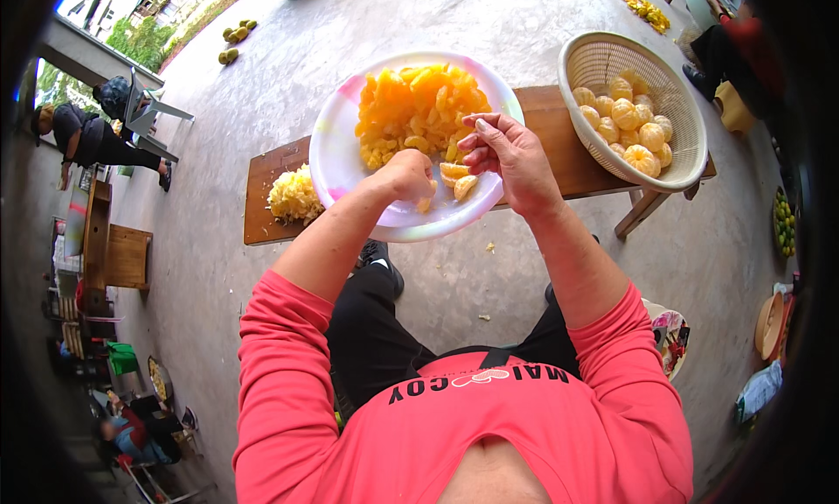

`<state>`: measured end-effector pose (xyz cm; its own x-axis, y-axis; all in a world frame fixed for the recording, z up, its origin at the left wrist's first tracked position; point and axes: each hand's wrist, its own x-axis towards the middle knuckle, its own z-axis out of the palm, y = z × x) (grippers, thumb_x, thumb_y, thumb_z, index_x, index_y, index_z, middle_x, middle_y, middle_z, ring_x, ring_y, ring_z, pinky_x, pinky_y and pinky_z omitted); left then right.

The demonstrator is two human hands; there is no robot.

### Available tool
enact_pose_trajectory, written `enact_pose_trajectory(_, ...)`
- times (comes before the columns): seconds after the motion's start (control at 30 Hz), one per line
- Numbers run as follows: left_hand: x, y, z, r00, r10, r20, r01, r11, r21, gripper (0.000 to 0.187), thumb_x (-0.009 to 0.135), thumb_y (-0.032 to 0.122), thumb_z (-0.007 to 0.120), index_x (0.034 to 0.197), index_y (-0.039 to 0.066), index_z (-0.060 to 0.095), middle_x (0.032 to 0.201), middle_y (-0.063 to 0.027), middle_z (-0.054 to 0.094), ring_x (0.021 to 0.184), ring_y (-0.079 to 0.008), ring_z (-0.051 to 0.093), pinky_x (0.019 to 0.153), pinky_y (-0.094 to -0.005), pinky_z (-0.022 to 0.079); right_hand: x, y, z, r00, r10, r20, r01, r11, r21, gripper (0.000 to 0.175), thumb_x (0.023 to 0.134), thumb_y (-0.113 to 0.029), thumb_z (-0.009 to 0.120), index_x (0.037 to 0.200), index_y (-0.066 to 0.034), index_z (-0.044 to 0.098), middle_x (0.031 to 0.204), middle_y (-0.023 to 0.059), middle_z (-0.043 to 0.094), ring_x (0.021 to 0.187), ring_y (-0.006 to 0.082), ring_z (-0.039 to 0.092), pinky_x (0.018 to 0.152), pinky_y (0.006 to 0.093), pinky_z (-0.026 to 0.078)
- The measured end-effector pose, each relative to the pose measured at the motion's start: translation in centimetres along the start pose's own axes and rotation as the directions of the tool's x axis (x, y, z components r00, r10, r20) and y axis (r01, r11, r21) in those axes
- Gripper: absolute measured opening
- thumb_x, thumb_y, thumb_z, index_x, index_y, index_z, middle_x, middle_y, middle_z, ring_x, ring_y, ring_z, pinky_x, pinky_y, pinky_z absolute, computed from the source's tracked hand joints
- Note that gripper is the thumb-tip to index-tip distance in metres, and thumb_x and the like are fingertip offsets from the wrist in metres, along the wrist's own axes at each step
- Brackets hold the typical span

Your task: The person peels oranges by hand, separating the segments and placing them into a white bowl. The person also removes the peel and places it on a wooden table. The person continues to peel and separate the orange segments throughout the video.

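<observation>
A wide, shallow plastic basin [337, 153] in white with pastel patches rests on a wooden bench before me. A heap of peeled citrus segments [419, 104] fills its far side. My left hand [408, 176] is curled low over the basin's near part, with a citrus segment [425, 204] showing under its fingers. Above the basin's right side is my right hand [508, 156], its thumb and fingers drawn close together. Whether anything thin lies between them cannot be made out. Beneath its fingertips, a few larger segments with pale membrane [459, 178] lie in the basin.
Right on the wooden bench [547, 143] stands a plastic colander [688, 127] of whole peeled citrus fruits [626, 114]. A pile of pale peelings [295, 196] lies left of the basin. Other people are at left [85, 133], lower left [141, 432] and upper right [741, 51].
</observation>
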<state>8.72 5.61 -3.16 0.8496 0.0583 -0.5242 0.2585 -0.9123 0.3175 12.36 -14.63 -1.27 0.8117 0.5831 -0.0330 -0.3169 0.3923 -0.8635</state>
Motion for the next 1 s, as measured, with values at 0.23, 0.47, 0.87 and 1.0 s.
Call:
enact_pose_trajectory(0.23,-5.3,-0.2,-1.8,0.948,-0.013,-0.317,-0.317,0.026,-0.948,0.019,0.088,0.006,0.07,0.102,0.001,0.059,0.099,-0.0103,0.066,0.092,-0.0209,0.067,0.084,-0.0329,0.056,-0.4,0.0,1.1,0.993,-0.078,-0.088,0.061,0.982,-0.177,0.019,0.102,-0.015,0.049,0.112,-0.0007,0.058,0.092,0.0084,0.067,0.076,0.0093,0.065,0.068,0.023,0.056)
enact_pose_trajectory(0.47,-6.7,3.6,1.4,0.797,-0.103,-0.596,-0.604,-0.101,-0.791,0.022,0.087,0.005,0.072,0.102,0.0,0.057,0.094,-0.008,0.066,0.084,-0.0149,0.067,0.079,-0.0263,0.055,-1.1,0.6,2.0,0.996,-0.076,0.036,0.082,0.973,-0.215,0.028,0.098,-0.02,0.059,0.118,-0.0001,0.057,0.1,0.0065,0.067,0.086,0.0111,0.067,0.071,0.023,0.056)
enact_pose_trajectory(0.87,-7.7,1.1,1.7,0.908,0.017,-0.418,-0.404,-0.223,-0.887,0.017,0.092,0.011,0.064,0.104,-0.001,0.064,0.095,-0.0075,0.066,0.083,-0.0144,0.067,0.07,-0.0293,0.058,-0.6,1.4,3.1,0.996,0.03,0.085,-0.016,0.986,-0.169,0.035,0.101,-0.025,0.055,0.126,-0.002,0.061,0.111,0.0042,0.067,0.076,0.0066,0.061,0.07,0.0199,0.052)
enact_pose_trajectory(1.0,-8.4,0.7,1.6,0.912,0.004,-0.409,-0.404,-0.154,-0.902,0.015,0.09,0.011,0.067,0.1,-0.001,0.066,0.092,-0.006,0.066,0.078,-0.0125,0.066,0.066,-0.027,0.057,-1.1,1.6,3.6,0.994,0.011,0.112,0.017,0.97,-0.242,0.035,0.101,-0.025,0.054,0.125,-0.0016,0.062,0.113,0.0057,0.067,0.075,0.0079,0.061,0.069,0.02,0.052)
